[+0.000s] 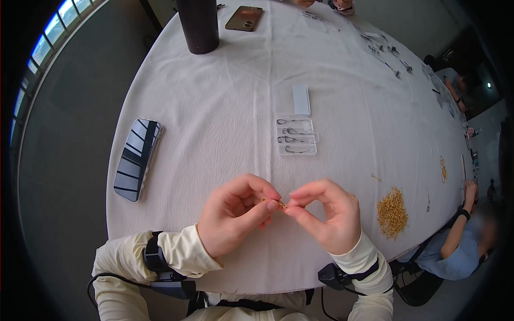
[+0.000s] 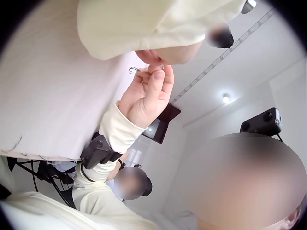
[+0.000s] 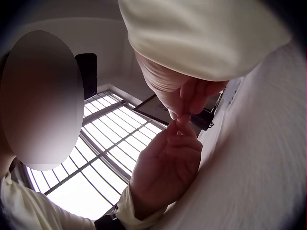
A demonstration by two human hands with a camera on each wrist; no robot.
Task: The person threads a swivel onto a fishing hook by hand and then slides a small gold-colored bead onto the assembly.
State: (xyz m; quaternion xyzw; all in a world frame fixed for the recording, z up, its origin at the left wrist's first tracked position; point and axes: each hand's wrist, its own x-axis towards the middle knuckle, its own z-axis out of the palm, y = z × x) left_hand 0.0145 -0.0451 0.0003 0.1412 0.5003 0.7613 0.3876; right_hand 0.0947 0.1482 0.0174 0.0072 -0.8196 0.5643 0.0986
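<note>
Both hands meet near the front of the table, in the middle of the head view. Thumb and index finger of my left hand (image 1: 233,211) pinch a small gold fishing swivel (image 1: 282,204); a round loop shows behind these fingertips. My right hand (image 1: 329,214) pinches its other end, thumb and index fingertip close together. Beside the fingertips in the left wrist view a dark fish hook (image 2: 133,70) sticks out; I cannot tell which hand holds it. The fingers cover most of the swivel.
Ahead lies a clear plastic case (image 1: 296,152) of dark hooks, with a pale lid (image 1: 301,100) behind. At right is a heap of gold swivels (image 1: 392,213). A phone (image 1: 137,160) lies left; a dark tumbler (image 1: 198,27) and another phone (image 1: 244,18) are farther back. Other people sit around.
</note>
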